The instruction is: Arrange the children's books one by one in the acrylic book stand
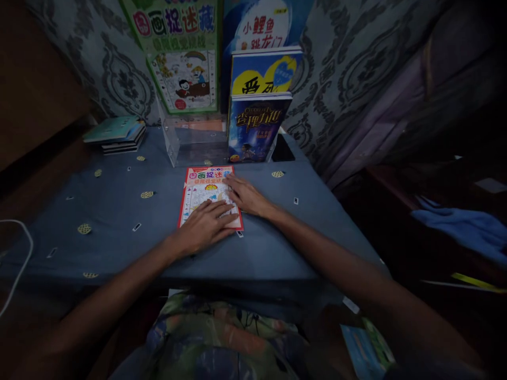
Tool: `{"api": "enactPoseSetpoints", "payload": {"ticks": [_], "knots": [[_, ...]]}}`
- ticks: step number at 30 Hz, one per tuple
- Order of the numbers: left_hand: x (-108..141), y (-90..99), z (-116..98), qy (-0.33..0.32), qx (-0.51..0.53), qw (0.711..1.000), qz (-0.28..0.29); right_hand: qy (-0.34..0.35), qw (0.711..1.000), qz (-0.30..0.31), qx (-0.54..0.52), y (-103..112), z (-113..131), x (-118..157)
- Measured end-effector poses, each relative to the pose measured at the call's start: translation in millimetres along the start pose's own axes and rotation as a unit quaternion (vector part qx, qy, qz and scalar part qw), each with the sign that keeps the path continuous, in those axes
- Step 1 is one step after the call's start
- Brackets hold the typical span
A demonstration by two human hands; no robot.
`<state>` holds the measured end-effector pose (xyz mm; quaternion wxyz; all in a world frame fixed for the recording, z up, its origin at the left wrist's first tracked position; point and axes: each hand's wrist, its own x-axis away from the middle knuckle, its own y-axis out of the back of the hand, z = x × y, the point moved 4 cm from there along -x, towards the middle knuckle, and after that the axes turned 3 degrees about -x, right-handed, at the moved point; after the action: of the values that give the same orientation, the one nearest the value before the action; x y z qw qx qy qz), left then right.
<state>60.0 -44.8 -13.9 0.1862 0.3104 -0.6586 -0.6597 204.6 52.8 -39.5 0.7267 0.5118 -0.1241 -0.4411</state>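
A red-bordered book (212, 184) with colourful Chinese lettering and line drawings lies face up on the blue-grey tablecloth (269, 248). Across its lower part rests my left hand (206, 224), fingers stretched out over the cover. My right hand (247, 195) lies on the book's right edge, with its fingers extended over the cover. Parts of the drawings are hidden under both hands. Behind the book stands a clear acrylic rack (190, 150), and a dark blue book (255, 129) is upright in its right side.
A large green book (184, 79) and a blue-and-yellow book (263, 68) stand at the back. Several thin books (116, 134) are stacked at the back left. A dark phone-like slab (283, 149) lies beside the rack. A white cable (29, 248) hangs at left; blue cloth (467, 227) lies at right.
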Motion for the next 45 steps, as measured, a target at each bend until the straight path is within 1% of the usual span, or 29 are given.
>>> {"api": "enactPoseSetpoints", "payload": {"ticks": [3,6,8,11,14,17,23,26,29,33,37,45], "knots": [[13.2,-3.3,0.6,-0.021,0.012,0.999,-0.024,0.014,1.000,0.014,-0.007,-2.1,18.3,34.3],[17.3,-7.5,4.3,-0.034,0.020,0.998,-0.040,0.022,0.999,0.016,-0.018,0.1,31.9,64.8],[16.6,-8.9,5.4,-0.038,0.024,0.998,-0.051,0.022,0.999,0.012,-0.027,3.1,37.6,79.0],[15.0,-8.4,5.3,-0.029,0.022,0.998,-0.055,0.023,0.999,0.017,-0.026,5.4,43.2,90.0],[17.8,-6.2,6.8,-0.014,0.016,0.999,-0.036,0.028,0.999,0.020,-0.011,5.3,46.2,92.0],[30.0,-2.5,14.1,0.014,0.008,1.000,-0.023,0.022,1.000,0.013,0.002,5.0,46.1,90.8],[71.8,2.7,33.7,0.087,0.016,0.994,-0.061,0.018,1.000,0.014,0.000,5.1,44.4,90.1],[82.5,2.1,37.8,0.100,0.032,0.991,-0.087,0.020,1.000,0.014,0.000,4.7,43.6,89.5],[82.2,2.2,41.0,0.095,0.046,0.990,-0.098,0.019,1.000,0.009,-0.004,3.9,42.3,88.5],[77.2,5.5,46.5,0.085,0.079,0.988,-0.099,0.021,1.000,0.006,-0.011,3.5,41.7,87.9],[76.9,7.7,49.3,0.081,0.116,0.985,-0.094,0.026,0.999,0.020,-0.015,4.0,42.6,88.2],[80.9,3.5,51.4,0.091,0.141,0.982,-0.084,0.030,0.999,0.021,-0.007,3.3,42.5,87.5]]}}
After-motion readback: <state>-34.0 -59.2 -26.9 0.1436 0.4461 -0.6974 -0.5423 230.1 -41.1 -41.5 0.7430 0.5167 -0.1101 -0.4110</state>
